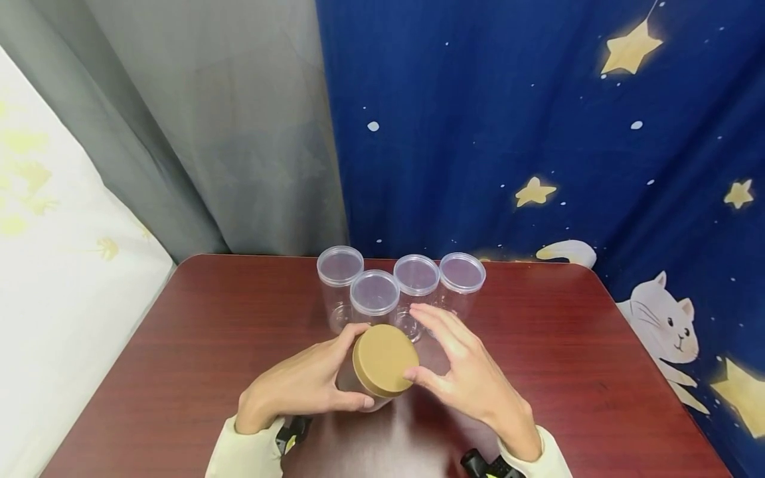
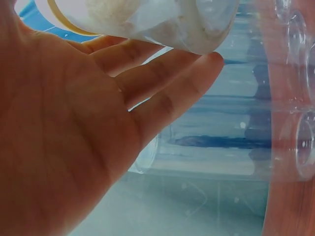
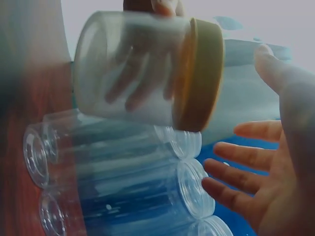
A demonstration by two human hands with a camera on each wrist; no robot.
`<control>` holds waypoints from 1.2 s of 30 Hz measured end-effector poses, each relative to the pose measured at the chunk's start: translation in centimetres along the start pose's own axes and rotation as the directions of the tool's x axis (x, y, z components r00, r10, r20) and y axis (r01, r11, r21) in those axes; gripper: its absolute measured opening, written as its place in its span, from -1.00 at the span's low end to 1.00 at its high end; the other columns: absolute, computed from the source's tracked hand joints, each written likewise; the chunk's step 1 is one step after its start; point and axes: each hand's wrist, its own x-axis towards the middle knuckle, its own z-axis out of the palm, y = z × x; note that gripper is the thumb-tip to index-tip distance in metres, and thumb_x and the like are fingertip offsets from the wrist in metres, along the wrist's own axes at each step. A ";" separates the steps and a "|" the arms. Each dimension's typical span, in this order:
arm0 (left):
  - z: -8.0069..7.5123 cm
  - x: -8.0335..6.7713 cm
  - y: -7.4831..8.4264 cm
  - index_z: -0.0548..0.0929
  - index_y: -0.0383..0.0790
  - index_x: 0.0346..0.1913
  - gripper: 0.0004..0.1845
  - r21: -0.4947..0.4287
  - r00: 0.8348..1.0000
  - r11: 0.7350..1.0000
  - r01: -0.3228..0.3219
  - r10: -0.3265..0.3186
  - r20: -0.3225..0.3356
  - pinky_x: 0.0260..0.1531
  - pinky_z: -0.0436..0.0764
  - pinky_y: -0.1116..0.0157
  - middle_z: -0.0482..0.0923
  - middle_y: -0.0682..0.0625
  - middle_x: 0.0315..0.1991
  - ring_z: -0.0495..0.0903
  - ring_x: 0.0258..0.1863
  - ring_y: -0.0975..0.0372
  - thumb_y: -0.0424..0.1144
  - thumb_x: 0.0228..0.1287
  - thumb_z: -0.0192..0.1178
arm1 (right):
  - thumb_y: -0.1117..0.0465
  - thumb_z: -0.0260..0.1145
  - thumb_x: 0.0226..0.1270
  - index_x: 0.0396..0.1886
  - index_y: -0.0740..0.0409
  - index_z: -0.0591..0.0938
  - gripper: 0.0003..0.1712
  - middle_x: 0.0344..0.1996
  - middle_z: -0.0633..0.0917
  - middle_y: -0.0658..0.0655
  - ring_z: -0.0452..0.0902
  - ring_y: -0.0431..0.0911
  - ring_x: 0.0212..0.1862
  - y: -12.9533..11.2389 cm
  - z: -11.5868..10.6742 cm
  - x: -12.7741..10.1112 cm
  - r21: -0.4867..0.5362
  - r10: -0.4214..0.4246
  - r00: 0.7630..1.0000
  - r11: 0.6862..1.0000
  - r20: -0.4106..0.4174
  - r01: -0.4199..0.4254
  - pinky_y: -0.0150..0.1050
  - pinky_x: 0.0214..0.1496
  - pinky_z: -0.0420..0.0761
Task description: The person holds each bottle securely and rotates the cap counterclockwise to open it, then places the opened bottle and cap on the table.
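Above the table (image 1: 191, 345), left hand (image 1: 305, 385) fingers clasp the tan-lidded jar (image 1: 382, 362); right hand (image 1: 466, 378) fingers spread beside its lid.

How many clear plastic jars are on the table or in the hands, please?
5. Four open jars stand at the table's far edge: far left, front, middle, right. The left hand holds a fifth jar with a tan lid.

Pale cream sleeves (image 1: 239, 455), with black-and-yellow wrist camera mounts (image 1: 293, 433).
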 end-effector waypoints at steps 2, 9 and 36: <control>0.2 0.1 0.0 0.17 0.09 0.41 -0.05 0.000 1.000 1.000 0.003 -0.003 0.006 0.13 0.53 0.29 0.50 0.28 0.07 0.52 -0.01 0.46 0.17 0.01 0.46 | -0.26 0.41 0.17 0.41 0.04 0.40 -0.11 0.35 0.46 0.04 0.38 -0.05 0.36 -0.1 0.4 0.0 -0.010 -0.016 0.999 1.000 0.030 0.016 -0.24 0.40 0.35; 0.7 0.7 -0.1 0.17 0.07 0.37 -0.07 0.000 1.000 1.000 0.008 -0.008 0.005 0.06 0.55 0.30 0.51 0.26 0.01 0.53 -0.06 0.45 0.29 0.03 0.40 | -0.47 0.31 0.09 0.47 -0.03 0.34 0.04 0.42 0.40 0.02 0.35 -0.09 0.40 -0.5 1.1 -0.1 -0.054 0.015 0.991 0.999 0.133 -0.008 0.00 0.32 0.46; 4.5 3.4 -1.8 0.11 0.14 0.46 0.10 -0.239 0.997 0.969 -0.057 0.069 0.042 0.22 0.44 0.31 0.45 0.25 0.16 0.47 0.13 0.37 0.20 -0.13 0.54 | -0.29 0.53 -0.01 0.42 -0.06 0.38 0.01 0.30 0.45 -0.14 0.48 -0.19 0.22 0.4 1.4 -0.1 -0.024 0.104 0.979 0.995 0.174 -0.101 -0.16 0.15 0.58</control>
